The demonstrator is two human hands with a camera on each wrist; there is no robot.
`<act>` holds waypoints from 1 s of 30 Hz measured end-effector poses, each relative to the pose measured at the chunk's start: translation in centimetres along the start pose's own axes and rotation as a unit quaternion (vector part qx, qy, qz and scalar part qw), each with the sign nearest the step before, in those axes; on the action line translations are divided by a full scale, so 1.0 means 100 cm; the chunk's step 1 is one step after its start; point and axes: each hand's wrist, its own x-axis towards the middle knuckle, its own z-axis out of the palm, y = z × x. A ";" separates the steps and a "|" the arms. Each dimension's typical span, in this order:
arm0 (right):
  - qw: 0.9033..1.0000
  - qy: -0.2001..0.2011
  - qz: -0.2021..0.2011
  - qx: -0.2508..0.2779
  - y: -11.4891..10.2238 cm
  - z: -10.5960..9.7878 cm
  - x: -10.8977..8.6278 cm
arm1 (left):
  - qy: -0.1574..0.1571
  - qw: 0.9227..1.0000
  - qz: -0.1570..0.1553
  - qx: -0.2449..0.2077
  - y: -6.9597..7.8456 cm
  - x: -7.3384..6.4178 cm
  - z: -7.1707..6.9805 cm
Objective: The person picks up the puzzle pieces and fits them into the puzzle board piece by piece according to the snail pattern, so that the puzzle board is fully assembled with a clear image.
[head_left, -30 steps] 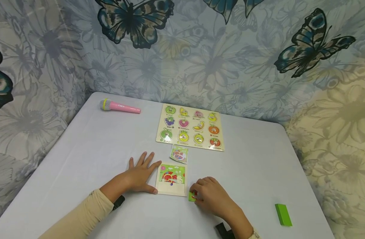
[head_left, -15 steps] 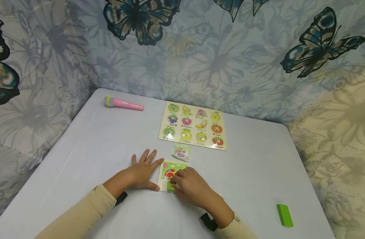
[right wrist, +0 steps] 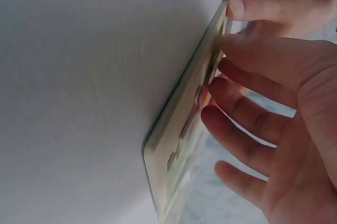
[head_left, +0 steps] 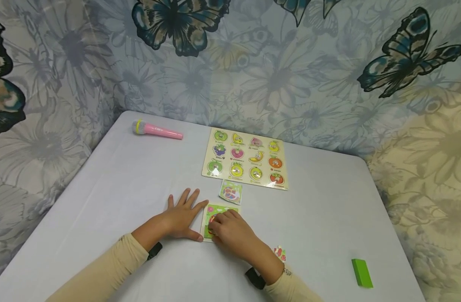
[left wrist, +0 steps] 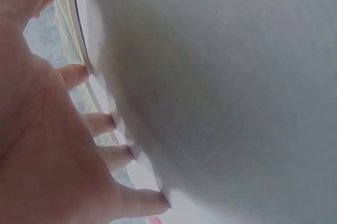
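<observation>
A small wooden picture puzzle lies flat in front of me, partly covered by my right hand. That hand pinches a green puzzle piece at the puzzle's lower left; most of the piece is hidden. In the right wrist view, the thumb and curled fingertips meet at the puzzle's face. My left hand lies spread on the table, its index finger and thumb touching the puzzle's left edge. Another puzzle piece, red and green, lies beside my right forearm.
Behind the puzzle lies a small picture card, and beyond it a fruit board. A pink toy microphone lies at the back left. A green block is at the right. Patterned walls stand behind the white table.
My right hand has carried the green piece from right of the puzzle onto it, then to its lower left. Another piece now shows beside the right forearm. The left hand stays by the puzzle.
</observation>
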 end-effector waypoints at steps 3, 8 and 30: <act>1.000 0.012 -0.001 -0.011 -0.001 0.002 0.000 | -0.003 1.000 -0.001 0.000 0.002 -0.001 -0.001; 1.000 0.009 0.006 -0.022 -0.002 0.003 -0.002 | -0.002 1.000 0.001 -0.004 0.004 -0.003 -0.004; 0.983 -0.095 0.149 0.046 0.036 -0.027 -0.083 | 0.006 1.000 0.000 -0.016 0.006 -0.007 -0.003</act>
